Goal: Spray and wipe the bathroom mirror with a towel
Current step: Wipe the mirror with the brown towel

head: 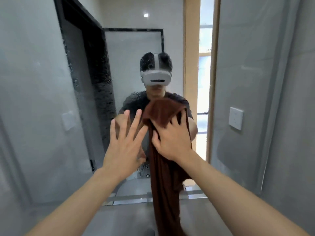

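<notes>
Brown towel is bunched against the mirror under the gripping right hand; left hand is held open, fingers spread, beside it; droplets remain upper left — overlapping strokes advised, pressure kept even; trailing length should be gathered.

Both bare forearms reach forward and up from the lower corners, converging toward the middle. The left hand is held flat with its back to the camera, fingers straight and spread, holding nothing. The right hand sits just beside it, slightly higher, its fingers curled in a grip on a bunched brown towel.
</notes>
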`<state>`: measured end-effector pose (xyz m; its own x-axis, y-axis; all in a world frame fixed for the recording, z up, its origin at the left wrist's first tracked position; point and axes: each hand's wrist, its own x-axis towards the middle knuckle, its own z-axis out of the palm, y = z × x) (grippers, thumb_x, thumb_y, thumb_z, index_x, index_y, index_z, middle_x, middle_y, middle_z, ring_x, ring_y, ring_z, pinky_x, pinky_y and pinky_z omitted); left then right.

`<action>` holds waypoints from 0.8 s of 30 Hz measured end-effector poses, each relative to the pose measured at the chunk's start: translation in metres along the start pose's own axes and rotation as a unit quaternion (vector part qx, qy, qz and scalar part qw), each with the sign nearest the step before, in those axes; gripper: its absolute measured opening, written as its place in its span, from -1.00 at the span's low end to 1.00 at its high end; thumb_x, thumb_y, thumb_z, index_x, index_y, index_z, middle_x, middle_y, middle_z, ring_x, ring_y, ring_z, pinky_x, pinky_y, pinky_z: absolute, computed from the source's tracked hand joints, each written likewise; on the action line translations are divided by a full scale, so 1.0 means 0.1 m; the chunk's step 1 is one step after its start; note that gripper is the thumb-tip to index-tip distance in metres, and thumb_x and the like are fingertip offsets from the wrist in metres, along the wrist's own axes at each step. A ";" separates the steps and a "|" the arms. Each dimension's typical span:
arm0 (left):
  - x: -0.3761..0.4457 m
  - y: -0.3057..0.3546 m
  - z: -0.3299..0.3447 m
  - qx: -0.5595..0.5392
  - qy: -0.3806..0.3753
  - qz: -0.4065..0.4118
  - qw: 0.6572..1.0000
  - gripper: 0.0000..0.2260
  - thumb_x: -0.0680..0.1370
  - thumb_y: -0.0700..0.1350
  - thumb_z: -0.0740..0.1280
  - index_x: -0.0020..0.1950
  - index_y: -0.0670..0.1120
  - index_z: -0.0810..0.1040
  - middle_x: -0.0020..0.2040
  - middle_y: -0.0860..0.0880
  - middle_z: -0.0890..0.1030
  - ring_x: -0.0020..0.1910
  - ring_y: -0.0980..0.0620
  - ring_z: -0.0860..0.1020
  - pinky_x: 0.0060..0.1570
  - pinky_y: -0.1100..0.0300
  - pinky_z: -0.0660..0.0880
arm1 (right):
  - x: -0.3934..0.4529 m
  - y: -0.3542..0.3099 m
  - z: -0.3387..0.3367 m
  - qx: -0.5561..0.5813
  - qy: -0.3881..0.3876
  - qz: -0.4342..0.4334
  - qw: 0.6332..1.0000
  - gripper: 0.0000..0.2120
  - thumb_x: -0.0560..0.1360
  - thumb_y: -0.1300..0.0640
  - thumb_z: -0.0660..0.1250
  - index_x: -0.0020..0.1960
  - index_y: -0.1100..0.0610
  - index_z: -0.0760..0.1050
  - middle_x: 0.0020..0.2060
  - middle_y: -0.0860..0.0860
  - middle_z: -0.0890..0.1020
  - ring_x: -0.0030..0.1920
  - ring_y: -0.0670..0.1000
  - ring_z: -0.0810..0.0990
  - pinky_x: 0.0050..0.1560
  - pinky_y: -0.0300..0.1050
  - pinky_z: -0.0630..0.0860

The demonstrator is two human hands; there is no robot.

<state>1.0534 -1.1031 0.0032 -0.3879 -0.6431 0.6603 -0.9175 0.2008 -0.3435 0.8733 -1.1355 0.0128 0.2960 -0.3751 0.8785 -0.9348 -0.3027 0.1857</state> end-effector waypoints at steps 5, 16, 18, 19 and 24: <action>-0.02 -0.29 -0.16 -0.029 0.037 -0.019 0.999 0.03 0.23 0.23 0.59 0.56 -0.04 0.20 0.66 -0.16 -0.09 0.63 -0.26 -0.05 0.49 -0.37 0.14 | 0.14 0.31 -0.14 -0.019 0.029 0.050 0.998 -0.44 0.46 -0.05 0.30 0.45 0.03 0.46 0.39 0.19 0.54 0.41 0.28 0.40 0.51 0.38 0.03; 0.03 -0.53 -0.15 -0.092 0.014 -0.085 0.992 -0.05 0.42 0.14 0.47 0.62 0.08 -0.07 0.63 -0.06 -0.34 0.61 -0.18 -0.30 0.50 -0.40 0.04 | 0.76 -0.39 -0.14 -0.012 0.028 -0.033 0.999 -0.43 0.55 -0.06 0.19 0.55 -0.04 0.33 0.52 0.11 0.42 0.53 0.21 0.28 0.57 0.32 -0.11; -0.04 -0.53 -0.19 -0.124 0.023 -0.068 0.990 -0.15 0.45 0.07 0.42 0.60 0.07 -0.01 0.63 -0.05 -0.35 0.62 -0.14 -0.29 0.53 -0.32 0.05 | 0.56 -0.25 -0.09 -0.021 0.009 -0.088 0.996 -0.43 0.51 -0.10 0.24 0.52 -0.06 0.40 0.50 0.09 0.45 0.53 0.18 0.29 0.58 0.27 -0.11; -0.09 -0.51 -0.20 -0.145 0.030 -0.068 0.987 -0.20 0.46 0.03 0.40 0.58 0.05 0.03 0.64 -0.05 -0.33 0.63 -0.13 -0.26 0.55 -0.26 0.06 | 0.53 -0.18 -0.09 -0.024 0.008 -0.100 0.995 -0.43 0.49 -0.12 0.27 0.49 -0.06 0.44 0.48 0.09 0.47 0.52 0.17 0.32 0.58 0.26 -0.10; -0.31 -0.22 -0.25 -0.203 0.076 -0.005 0.976 -0.40 0.34 -0.11 0.42 0.38 -0.08 0.40 0.46 -0.12 0.32 0.39 -0.14 0.40 0.28 0.00 0.50 | 0.83 -0.03 -0.25 -0.050 0.024 -0.074 0.996 -0.41 0.50 -0.14 0.25 0.52 -0.06 0.40 0.49 0.10 0.47 0.52 0.20 0.32 0.56 0.33 -0.02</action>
<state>1.0833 -1.0693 0.0068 -0.3594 -0.5350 0.7646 -0.8687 0.4912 -0.0647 0.8959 -1.1432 0.0960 0.4243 -0.2894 0.8580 -0.8973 -0.2617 0.3555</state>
